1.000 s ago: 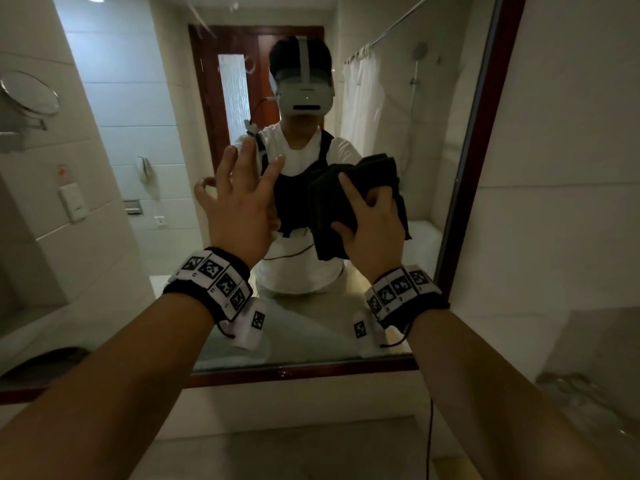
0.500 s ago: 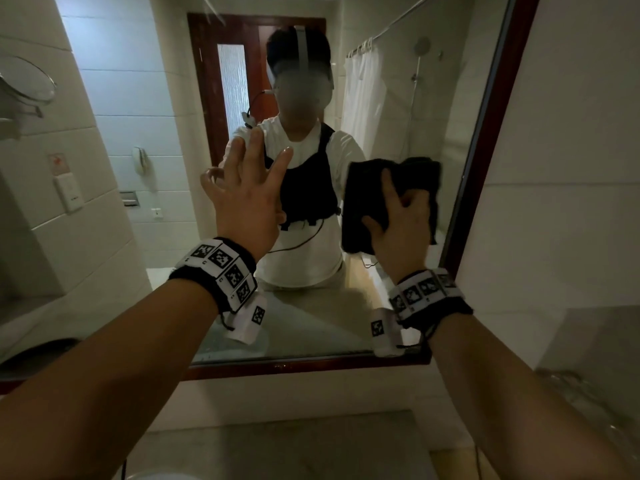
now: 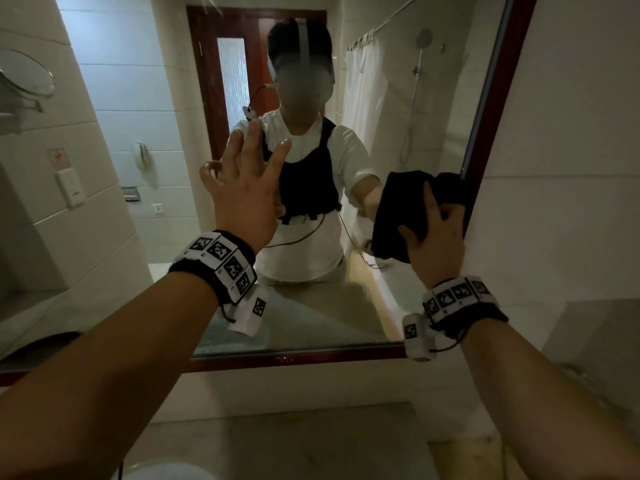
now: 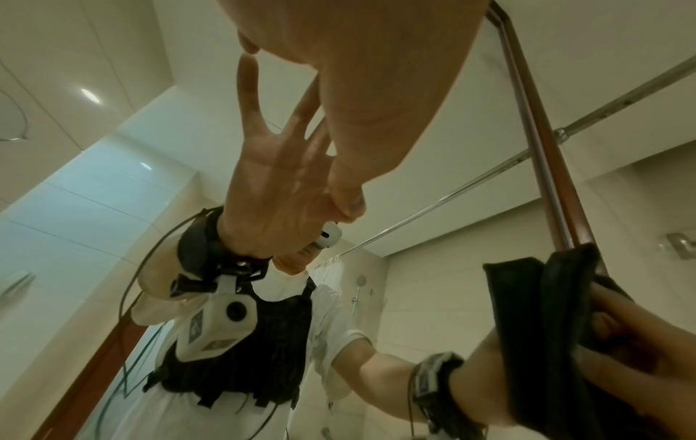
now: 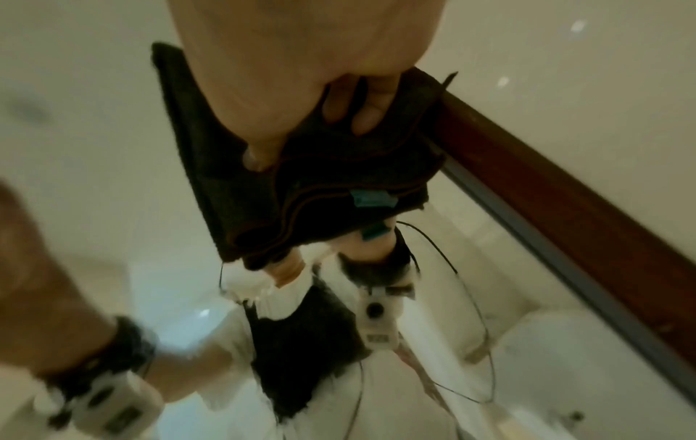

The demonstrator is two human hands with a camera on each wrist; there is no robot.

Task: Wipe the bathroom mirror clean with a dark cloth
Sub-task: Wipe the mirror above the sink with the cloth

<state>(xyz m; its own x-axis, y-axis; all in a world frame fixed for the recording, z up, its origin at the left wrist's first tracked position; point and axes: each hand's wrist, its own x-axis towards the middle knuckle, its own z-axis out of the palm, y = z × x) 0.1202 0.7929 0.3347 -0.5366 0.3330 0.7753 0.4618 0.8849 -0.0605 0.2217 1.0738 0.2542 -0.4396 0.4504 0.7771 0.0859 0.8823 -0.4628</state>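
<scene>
The mirror (image 3: 166, 168) has a dark red wooden frame (image 3: 491, 109) and fills the wall ahead. My right hand (image 3: 436, 233) grips a folded dark cloth (image 3: 398, 209) and holds it against the glass at the mirror's right edge, touching the frame. In the right wrist view the cloth (image 5: 320, 178) is bunched under my curled fingers (image 5: 361, 116), beside the frame (image 5: 565, 208). My left hand (image 3: 249, 174) lies on the glass near the middle with its fingers straight and spread, holding nothing. The left wrist view shows that palm (image 4: 376, 74) meeting its reflection, with the cloth (image 4: 527, 312) at lower right.
A pale stone counter (image 3: 277, 441) runs below the mirror, with a white basin rim (image 3: 166, 472) at the bottom edge. A tiled wall (image 3: 571, 133) stands right of the frame. The glass reflects a person, a door and a shower curtain.
My right hand has slid the cloth rightward across the glass, from near the middle to the right frame. My left hand has stayed spread on the glass.
</scene>
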